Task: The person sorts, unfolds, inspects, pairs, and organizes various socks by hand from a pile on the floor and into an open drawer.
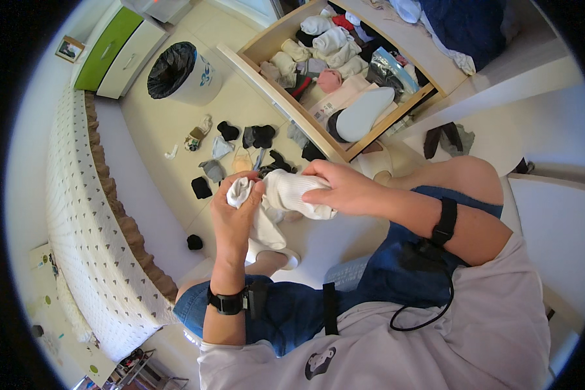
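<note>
Both hands are up over my lap with white socks between them. My left hand [235, 207] pinches a bunched white sock [239, 193] between thumb and fingers, and white sock fabric [267, 231] hangs below it. In my right hand [346, 187] is a ribbed white sock [292, 187], gripped at its right end; its left end comes up against my left fingers. Whether the pieces are one sock or a pair I cannot tell. Beyond them, an open wooden drawer [275, 109] holds several rolled socks [332, 41], a pale insole [365, 114] and a zip bag [392, 70].
Several black and grey socks [213, 170] lie scattered on the tiled floor, with a patterned sock [195, 139] among them. A lined waste bin [202, 80] stands behind. The bed [102, 234] runs along the left. Dark and grey socks [451, 139] lie at right.
</note>
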Available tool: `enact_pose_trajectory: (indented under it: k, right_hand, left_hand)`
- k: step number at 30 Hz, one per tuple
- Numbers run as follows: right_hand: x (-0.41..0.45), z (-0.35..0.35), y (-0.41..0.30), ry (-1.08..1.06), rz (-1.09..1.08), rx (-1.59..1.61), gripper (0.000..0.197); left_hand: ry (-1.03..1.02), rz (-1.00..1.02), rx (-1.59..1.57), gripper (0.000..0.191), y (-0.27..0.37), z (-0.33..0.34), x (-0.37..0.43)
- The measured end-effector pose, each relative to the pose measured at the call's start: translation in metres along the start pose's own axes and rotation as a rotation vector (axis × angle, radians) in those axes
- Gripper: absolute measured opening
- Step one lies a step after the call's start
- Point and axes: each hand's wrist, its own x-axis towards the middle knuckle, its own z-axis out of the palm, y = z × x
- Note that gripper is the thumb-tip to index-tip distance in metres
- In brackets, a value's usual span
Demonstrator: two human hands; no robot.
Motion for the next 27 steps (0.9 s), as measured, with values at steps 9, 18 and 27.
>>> enact_pose_trajectory:
  k: [9, 18, 27]
  right_hand:
    - [0.073, -0.118, 0.032, 0.413, 0.259, 0.611, 0.034]
    - [0.203, -0.166, 0.045, 0.498, 0.151, 0.498, 0.031]
    - [0.23, -0.163, 0.097, 0.316, 0.239, 0.185, 0.044]
  left_hand:
    - [-0.099, -0.044, -0.038, 0.019, -0.01, -0.001, 0.004]
    - [-0.102, 0.067, 0.265, 0.027, -0.019, -0.018, -0.003]
    - [-0.1, -0.066, 0.298, 0.027, -0.042, -0.036, -0.005]
